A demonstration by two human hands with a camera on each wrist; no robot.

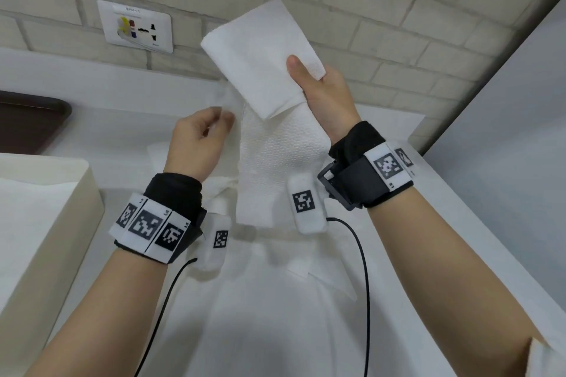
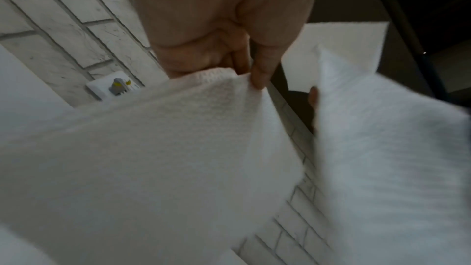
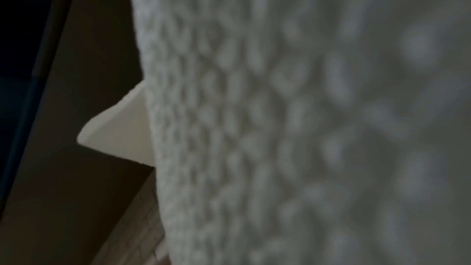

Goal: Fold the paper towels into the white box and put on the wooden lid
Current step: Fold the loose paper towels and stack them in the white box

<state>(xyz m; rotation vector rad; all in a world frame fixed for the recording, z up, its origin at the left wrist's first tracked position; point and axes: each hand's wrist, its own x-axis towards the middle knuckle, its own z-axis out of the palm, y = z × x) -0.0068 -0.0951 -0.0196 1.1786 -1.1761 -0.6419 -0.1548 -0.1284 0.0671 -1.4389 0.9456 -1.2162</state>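
Two hands up: right hand [image 1: 326,92] grips folded paper towel [image 1: 263,58]; left hand [image 1: 196,144] pinches blurred hanging sheet [image 2: 158,158].

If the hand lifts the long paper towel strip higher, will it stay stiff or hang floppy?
Probably floppy: the paper towel strip hangs limp below the right hand. It is probably very light: the left hand holds an edge by a fingertip pinch. The thin embossed sheet may tear if jerked.

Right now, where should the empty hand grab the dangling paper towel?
Pinch the hanging strip by its free lower edge, from the left, where the left hand already is. It droops loose below the folded stack held by the right hand, so that edge probably folds up easiest.
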